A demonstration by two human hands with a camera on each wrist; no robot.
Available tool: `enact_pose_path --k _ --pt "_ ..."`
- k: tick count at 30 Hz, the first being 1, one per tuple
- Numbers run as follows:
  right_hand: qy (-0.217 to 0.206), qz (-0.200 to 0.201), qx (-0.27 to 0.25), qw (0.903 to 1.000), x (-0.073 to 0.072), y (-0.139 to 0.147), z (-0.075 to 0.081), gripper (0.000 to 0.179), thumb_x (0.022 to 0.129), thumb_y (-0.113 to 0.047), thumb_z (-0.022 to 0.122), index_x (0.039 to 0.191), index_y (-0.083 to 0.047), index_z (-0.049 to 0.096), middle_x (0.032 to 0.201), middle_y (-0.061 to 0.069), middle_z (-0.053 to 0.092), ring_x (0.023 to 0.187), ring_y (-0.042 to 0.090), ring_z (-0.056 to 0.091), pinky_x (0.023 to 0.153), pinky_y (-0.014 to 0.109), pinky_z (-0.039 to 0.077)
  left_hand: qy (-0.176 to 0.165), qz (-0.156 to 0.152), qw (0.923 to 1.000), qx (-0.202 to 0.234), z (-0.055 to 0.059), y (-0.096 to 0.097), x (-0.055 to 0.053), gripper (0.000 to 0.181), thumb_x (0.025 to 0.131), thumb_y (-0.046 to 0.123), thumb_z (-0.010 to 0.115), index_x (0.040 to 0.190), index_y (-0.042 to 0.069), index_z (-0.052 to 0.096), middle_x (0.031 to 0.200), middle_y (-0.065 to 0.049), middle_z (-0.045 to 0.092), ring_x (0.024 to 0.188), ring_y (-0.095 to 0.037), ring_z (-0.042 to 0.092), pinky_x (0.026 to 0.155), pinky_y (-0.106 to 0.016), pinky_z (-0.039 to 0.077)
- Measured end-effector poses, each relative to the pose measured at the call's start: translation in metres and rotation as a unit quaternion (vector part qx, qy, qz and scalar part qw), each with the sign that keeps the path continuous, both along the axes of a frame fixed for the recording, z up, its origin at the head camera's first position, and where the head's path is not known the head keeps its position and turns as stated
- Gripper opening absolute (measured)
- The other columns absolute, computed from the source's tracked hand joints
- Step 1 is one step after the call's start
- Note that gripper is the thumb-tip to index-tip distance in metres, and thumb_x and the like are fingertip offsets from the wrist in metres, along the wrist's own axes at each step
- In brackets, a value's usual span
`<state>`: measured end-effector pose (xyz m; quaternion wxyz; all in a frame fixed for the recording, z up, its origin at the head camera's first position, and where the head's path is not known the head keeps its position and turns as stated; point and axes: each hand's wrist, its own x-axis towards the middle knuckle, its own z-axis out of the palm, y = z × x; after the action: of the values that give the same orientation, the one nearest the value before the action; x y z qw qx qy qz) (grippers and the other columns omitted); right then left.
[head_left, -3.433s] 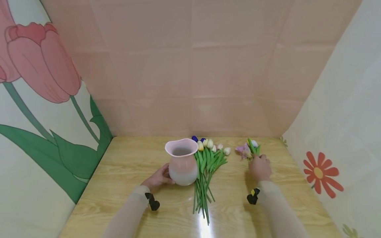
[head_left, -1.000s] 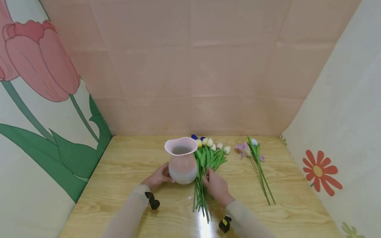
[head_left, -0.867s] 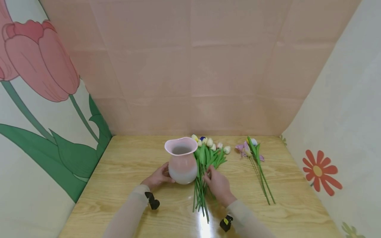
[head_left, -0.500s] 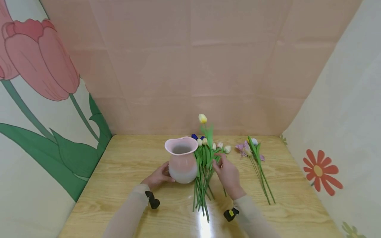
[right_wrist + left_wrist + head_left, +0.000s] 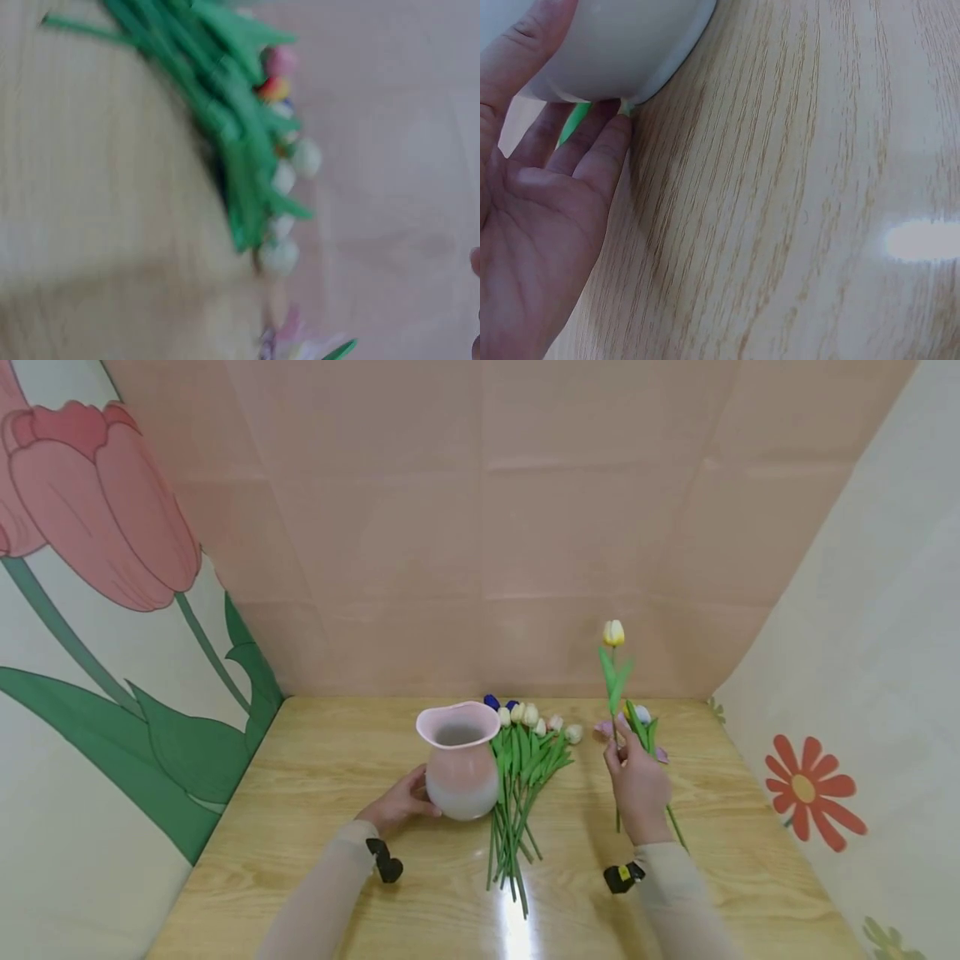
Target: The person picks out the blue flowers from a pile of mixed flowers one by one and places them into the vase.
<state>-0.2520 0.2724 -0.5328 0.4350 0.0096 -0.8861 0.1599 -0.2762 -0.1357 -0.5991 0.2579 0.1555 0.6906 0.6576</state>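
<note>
My left hand [image 5: 399, 803] holds the lower side of a pink and white vase [image 5: 462, 777], which stands on the table with its wavy rim up. In the left wrist view the thumb lies along the vase wall [image 5: 622, 45] and the fingertips reach its base. My right hand [image 5: 641, 789] pinches the stem of a yellow-white tulip [image 5: 613, 633], held upright above the table. Behind that hand lie a few separate flowers, with a purple bloom [image 5: 604, 727] among them, partly hidden. A bunch of tulips [image 5: 525, 768] lies right beside the vase.
The wooden table [image 5: 330, 735] ends at a pink backdrop [image 5: 480, 527]. Printed floral sheets stand on both sides, with a large tulip on the left one and a red flower [image 5: 804, 789] on the right one. The right wrist view is blurred.
My right hand lets go of flowers at the right, then takes a yellow-white tulip from the bunch, lifts it upright and carries it right. The left hand stays on the vase.
</note>
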Motion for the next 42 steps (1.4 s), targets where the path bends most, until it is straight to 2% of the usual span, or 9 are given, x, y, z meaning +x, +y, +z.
enact_pose_path --k 5,8,12,15,19,24,27,35,42 --pt "-0.033 -0.019 0.026 0.9989 -0.003 0.017 -0.019 0.035 0.088 -0.021 0.068 0.121 -0.01 0.066 0.055 0.01 0.062 0.032 0.011 0.03 0.031 0.026 0.02 0.001 0.0 1.0 0.003 -0.002 0.0 -0.002 0.089 0.079 0.005 0.078 0.15 0.029 0.031 0.159 -0.003 0.028 0.143 -0.032 0.03 0.111 -0.047 0.036" --pt "-0.062 -0.026 0.038 0.997 -0.005 0.023 -0.029 0.032 0.087 -0.019 0.069 0.118 -0.01 0.068 0.048 0.01 0.057 0.032 0.015 0.033 0.031 0.028 0.02 -0.002 0.001 1.0 0.004 -0.003 -0.001 -0.003 0.089 0.078 0.005 0.078 0.15 0.03 0.032 0.158 -0.001 0.029 0.143 -0.031 0.031 0.111 -0.046 0.036" --pt "-0.125 -0.029 0.047 0.9906 -0.008 0.028 -0.039 0.03 0.089 -0.018 0.067 0.119 -0.014 0.068 0.04 0.007 0.046 0.033 0.018 0.034 0.03 0.031 0.021 -0.001 0.001 1.0 0.002 -0.003 -0.001 -0.003 0.088 0.078 0.006 0.079 0.15 0.029 0.032 0.158 -0.001 0.029 0.143 -0.031 0.031 0.111 -0.046 0.036" --pt "-0.213 -0.026 0.042 0.9758 -0.008 0.033 -0.041 0.031 0.094 -0.021 0.06 0.124 -0.017 0.064 0.044 0.007 0.049 0.037 0.021 0.039 0.033 0.035 0.026 0.003 -0.003 1.0 0.003 -0.003 -0.001 -0.003 0.089 0.079 0.006 0.078 0.151 0.026 0.029 0.159 -0.005 0.027 0.143 -0.033 0.03 0.111 -0.047 0.035" --pt "-0.323 -0.021 0.039 0.9454 -0.008 0.038 -0.043 0.031 0.096 -0.024 0.055 0.126 -0.016 0.061 0.059 0.012 0.061 0.046 0.025 0.05 0.037 0.04 0.034 0.003 -0.004 1.0 0.002 -0.002 0.0 -0.002 0.09 0.08 0.005 0.077 0.152 0.025 0.027 0.159 -0.006 0.026 0.142 -0.034 0.031 0.112 -0.047 0.034" --pt "-0.398 -0.017 0.036 0.9167 -0.01 0.045 -0.049 0.029 0.094 -0.02 0.059 0.121 -0.01 0.062 0.075 0.019 0.066 0.056 0.03 0.058 0.041 0.044 0.04 0.001 -0.004 1.0 -0.001 0.0 0.001 -0.001 0.089 0.08 0.005 0.077 0.152 0.026 0.028 0.159 -0.005 0.027 0.142 -0.033 0.031 0.111 -0.047 0.035" --pt "-0.426 -0.018 0.031 0.9038 -0.012 0.049 -0.053 0.031 0.093 -0.019 0.06 0.122 -0.01 0.062 0.083 0.023 0.067 0.062 0.033 0.061 0.043 0.046 0.042 0.0 -0.006 1.0 0.0 0.001 0.001 -0.001 0.09 0.08 0.006 0.077 0.152 0.028 0.028 0.159 -0.004 0.027 0.142 -0.032 0.031 0.111 -0.046 0.035" --pt "-0.465 -0.014 0.032 0.8847 -0.013 0.058 -0.061 0.033 0.095 -0.014 0.052 0.127 -0.014 0.06 0.098 0.028 0.067 0.072 0.041 0.065 0.048 0.053 0.048 -0.001 -0.004 1.0 0.005 0.0 0.0 -0.001 0.09 0.08 0.007 0.078 0.152 0.027 0.028 0.159 -0.005 0.027 0.142 -0.033 0.032 0.111 -0.046 0.036" --pt "-0.484 -0.008 0.039 0.8744 -0.013 0.059 -0.061 0.034 0.095 -0.017 0.052 0.128 -0.014 0.059 0.097 0.026 0.067 0.066 0.031 0.061 0.047 0.049 0.046 -0.001 0.001 1.0 0.002 -0.001 0.0 -0.001 0.09 0.08 0.006 0.077 0.152 0.027 0.028 0.159 -0.006 0.026 0.141 -0.034 0.033 0.11 -0.045 0.037"
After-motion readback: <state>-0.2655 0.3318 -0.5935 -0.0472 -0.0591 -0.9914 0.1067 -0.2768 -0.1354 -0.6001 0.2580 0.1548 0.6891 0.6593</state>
